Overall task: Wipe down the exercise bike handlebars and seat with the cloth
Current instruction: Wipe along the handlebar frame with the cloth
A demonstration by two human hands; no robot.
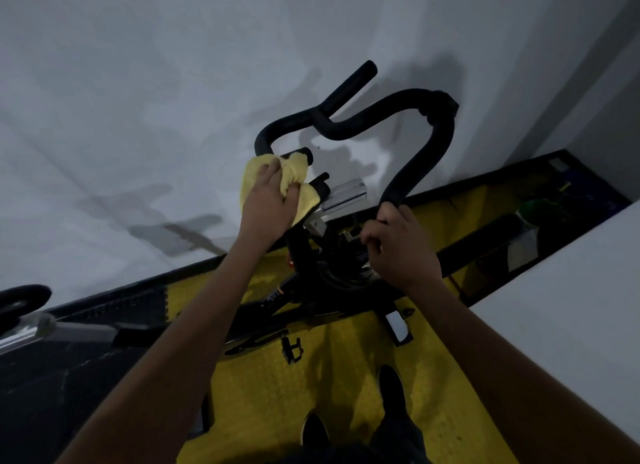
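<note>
A person leans over an exercise bike, seen from a head-worn camera looking down. The left hand (272, 200) is clamped on a yellow cloth (277, 179), fingers and thumb curled round it, bunching it against the left side of the black foam handlebars (381, 124), where a short bar end pokes out of the folds toward 1 o'clock. The right hand (398, 245) is closed round the near end of the handlebars' right loop, at about 4 o'clock from the cloth, with the fingers wrapped over the foam. Between the two hands sits a silver metal bracket (346, 193) on the bike's black stem (301, 252). The handlebars rise toward 12 o'clock against a pale grey wall (138, 100) marked with darker blotches. Below the hands, at 6 o'clock, lies a yellow floor mat (311, 387) with a black border, on which a pedal (291, 349) shows near the frame. The person's dark shoes (391, 384) stand on the mat. At 9 o'clock, at the picture's left edge, part of another black padded piece (24, 297) on a silver post is visible; what it is cannot be told. The seat is not in sight.
</note>
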